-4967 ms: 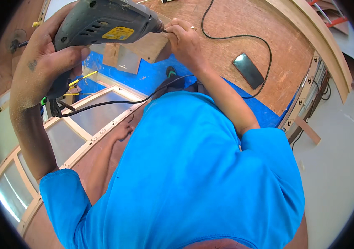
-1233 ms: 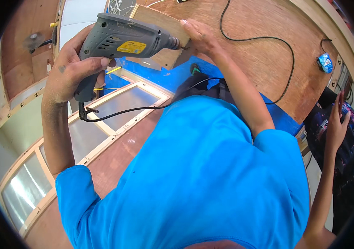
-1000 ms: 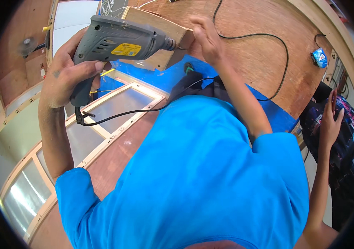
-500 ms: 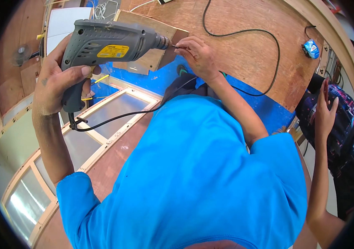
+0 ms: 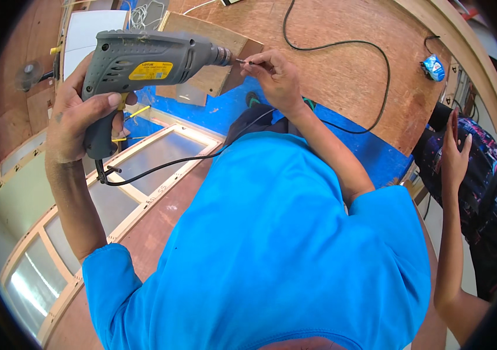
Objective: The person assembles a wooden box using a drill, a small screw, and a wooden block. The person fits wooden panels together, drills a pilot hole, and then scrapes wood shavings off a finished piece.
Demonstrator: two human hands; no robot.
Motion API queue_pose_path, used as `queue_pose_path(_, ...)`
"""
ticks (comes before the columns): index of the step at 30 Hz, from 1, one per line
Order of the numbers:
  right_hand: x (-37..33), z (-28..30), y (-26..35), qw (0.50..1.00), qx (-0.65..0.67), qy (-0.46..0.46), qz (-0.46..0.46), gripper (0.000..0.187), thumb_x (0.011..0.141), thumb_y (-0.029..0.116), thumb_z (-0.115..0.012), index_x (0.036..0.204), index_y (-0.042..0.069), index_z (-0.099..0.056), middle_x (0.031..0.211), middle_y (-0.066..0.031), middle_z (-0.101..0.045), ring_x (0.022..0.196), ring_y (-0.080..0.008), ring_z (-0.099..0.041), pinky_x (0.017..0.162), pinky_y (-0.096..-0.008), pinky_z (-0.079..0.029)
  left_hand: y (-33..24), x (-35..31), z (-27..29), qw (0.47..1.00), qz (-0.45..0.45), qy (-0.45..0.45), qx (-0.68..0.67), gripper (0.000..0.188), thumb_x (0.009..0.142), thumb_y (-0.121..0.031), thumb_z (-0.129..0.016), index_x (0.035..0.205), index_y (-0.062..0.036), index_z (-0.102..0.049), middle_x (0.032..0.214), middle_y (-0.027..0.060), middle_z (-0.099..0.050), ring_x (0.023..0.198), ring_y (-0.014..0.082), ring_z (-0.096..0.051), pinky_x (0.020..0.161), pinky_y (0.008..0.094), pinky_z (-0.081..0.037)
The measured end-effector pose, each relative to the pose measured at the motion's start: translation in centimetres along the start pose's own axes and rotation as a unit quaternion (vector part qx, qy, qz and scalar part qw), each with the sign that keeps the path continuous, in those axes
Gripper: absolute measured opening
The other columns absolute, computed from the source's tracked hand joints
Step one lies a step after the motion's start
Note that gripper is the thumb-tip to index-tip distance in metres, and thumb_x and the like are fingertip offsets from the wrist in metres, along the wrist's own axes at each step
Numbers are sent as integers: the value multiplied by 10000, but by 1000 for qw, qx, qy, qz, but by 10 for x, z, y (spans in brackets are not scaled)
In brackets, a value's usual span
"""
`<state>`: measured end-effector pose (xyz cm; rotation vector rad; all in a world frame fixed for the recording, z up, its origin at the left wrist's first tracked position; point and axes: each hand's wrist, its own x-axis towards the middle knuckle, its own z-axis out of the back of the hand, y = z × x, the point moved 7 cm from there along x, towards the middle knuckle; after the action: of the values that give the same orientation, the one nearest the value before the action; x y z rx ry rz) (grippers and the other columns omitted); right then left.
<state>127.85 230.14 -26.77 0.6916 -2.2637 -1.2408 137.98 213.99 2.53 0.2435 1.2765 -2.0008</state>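
My left hand is wrapped round the handle of a grey corded power drill with a yellow label, its thumb beside the trigger. The drill lies level, and its metal chuck points right. My right hand pinches a thin, dark drill bit between thumb and fingers. The bit's tip points toward the chuck, with a small gap between the two. From the base of the handle a black cord loops across in front of my blue shirt.
A plywood panel carries a looping black cable and a small blue-and-white pack. Behind the drill stands a wooden box. Framed clear panels lie at left. Another person's hand is at right, beside a patterned bag.
The drill has shifted slightly left. The bit in my right hand now stands apart from the chuck and shows more of its length.
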Motion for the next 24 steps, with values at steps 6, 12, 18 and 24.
queue_pose_path(6,2,2,-3,997,-71,-2,5,91,956,-22,-670,1045,-25,-682,933,-115,-776,869,-165,-759,759,-283,-603,-2,-1,-1,1000,-10,-4,-7,647,763,-185,-721,1338,67,-564,907,167,-709,558,91,-620,526,206,-524)
queue_pose_path(12,1,-4,4,993,-109,41,1,151,993,-18,-631,1136,-43,-675,1016,-126,-766,955,-183,-746,843,-301,-619,-1,-5,-2,1000,-12,-20,-6,658,754,-181,-727,1343,64,-565,902,171,-713,561,96,-635,530,207,-540)
queue_pose_path(18,0,-4,6,992,-119,38,12,139,992,-28,-623,1119,-47,-675,997,-121,-768,933,-180,-747,845,-297,-615,1,-4,1,1000,-12,-4,0,688,743,-176,-735,1364,63,-558,922,174,-710,588,104,-630,547,227,-531)
queue_pose_path(24,3,-11,4,991,-125,57,0,143,996,-40,-602,1119,-59,-673,999,-133,-759,930,-189,-744,850,-310,-616,0,-16,-7,998,-49,-34,34,807,728,-144,-741,1468,58,-490,999,189,-709,669,122,-628,569,246,-512)
